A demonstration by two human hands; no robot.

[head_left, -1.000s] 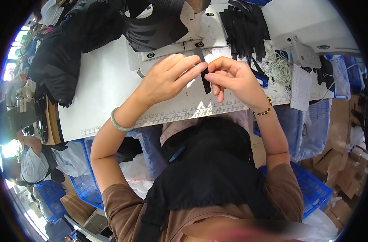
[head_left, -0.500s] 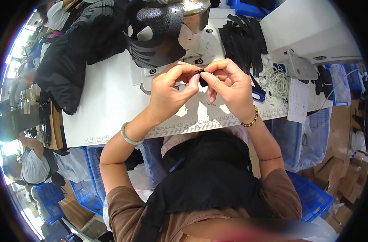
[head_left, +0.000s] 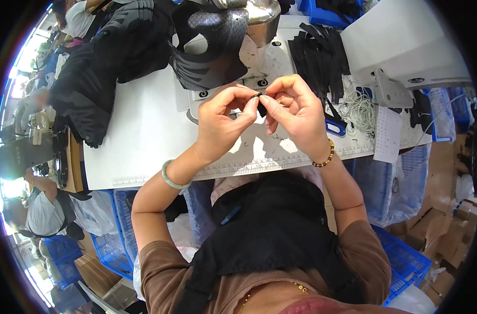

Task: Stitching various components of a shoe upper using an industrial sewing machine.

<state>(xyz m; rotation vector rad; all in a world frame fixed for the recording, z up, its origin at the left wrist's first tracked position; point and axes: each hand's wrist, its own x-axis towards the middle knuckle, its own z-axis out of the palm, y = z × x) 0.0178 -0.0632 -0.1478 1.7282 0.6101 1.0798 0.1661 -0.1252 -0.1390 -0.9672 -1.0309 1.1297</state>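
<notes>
Over the white sewing table (head_left: 144, 157), my left hand (head_left: 217, 123) and my right hand (head_left: 299, 118) meet, thumbs and forefingers pinched together. Between the fingertips is a small black fabric strip (head_left: 262, 109), mostly covered by the fingers, so its full shape is hidden. Just beyond the hands, dark patterned fabric (head_left: 207, 65) lies over the sewing machine's bed, beside the machine's shiny metal part (head_left: 263, 26). To the right of my right hand is a blue thread snipper (head_left: 335, 127).
A bundle of black strips (head_left: 319, 60) lies at the back right, with tangled pale cord (head_left: 358, 107) nearer. The white machine body (head_left: 406, 42) rises at the far right. Dark garments (head_left: 87, 94) hang over the table's left side. Blue crates (head_left: 400, 256) stand below.
My fingers stay pinched on the black fabric strip and have shifted only slightly, with less of the strip showing. The whole view has moved a little as my head tilts.
</notes>
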